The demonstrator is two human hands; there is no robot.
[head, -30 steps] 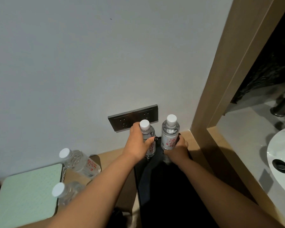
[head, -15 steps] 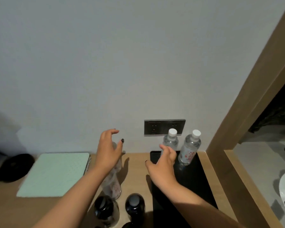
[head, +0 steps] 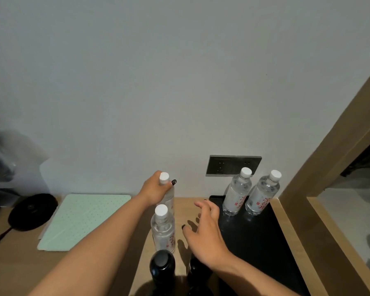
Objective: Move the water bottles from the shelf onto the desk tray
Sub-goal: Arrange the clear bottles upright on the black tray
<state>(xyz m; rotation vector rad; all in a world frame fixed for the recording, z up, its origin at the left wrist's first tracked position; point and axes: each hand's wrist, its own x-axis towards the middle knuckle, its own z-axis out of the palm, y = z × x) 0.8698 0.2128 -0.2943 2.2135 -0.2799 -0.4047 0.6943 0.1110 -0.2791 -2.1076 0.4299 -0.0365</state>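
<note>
We see two clear ribbed plastic bottles [head: 250,193] with white caps standing upright on the glossy black tray [head: 265,238] on the wooden counter [head: 19,265]. The left hand [head: 155,190] closes its grip around a third bottle's [head: 168,192] neck; a fourth bottle [head: 163,228] stands just in front. The right hand [head: 205,233] hovers with fingers spread wide, holding nothing. A dotted green mat [head: 83,221] lies flat at left.

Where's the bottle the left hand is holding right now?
Head view, centre: the bottle stands on the wooden desk, left of the black tray, gripped by the left hand.
</note>
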